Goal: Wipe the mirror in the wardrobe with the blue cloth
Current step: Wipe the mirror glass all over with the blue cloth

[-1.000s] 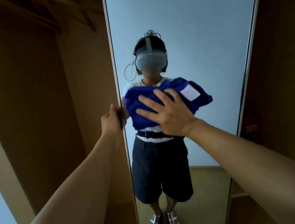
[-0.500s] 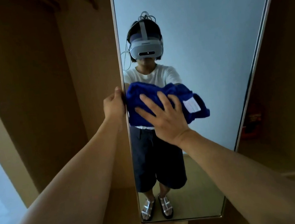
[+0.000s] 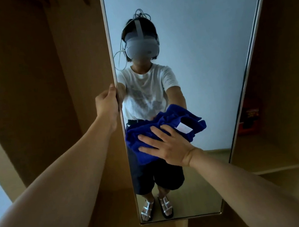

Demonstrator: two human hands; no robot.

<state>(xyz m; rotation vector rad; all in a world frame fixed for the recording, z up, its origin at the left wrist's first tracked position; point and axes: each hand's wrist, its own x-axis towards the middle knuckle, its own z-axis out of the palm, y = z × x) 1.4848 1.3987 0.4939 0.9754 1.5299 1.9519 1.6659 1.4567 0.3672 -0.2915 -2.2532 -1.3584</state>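
One mirror [image 3: 205, 68], one blue cloth [image 3: 158, 129], two hands: left hand [image 3: 107, 103], right hand [image 3: 169, 145]. Possibly one red item [image 3: 250, 119] on the wardrobe shelf, too dim to identify.

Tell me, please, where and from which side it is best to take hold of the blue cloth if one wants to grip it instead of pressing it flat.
The blue cloth is bunched against the mirror under the flat right hand. Probably best is the loose fold sticking out at its right, near the white label, pinched from the right side. The left hand grips the mirror's left edge.
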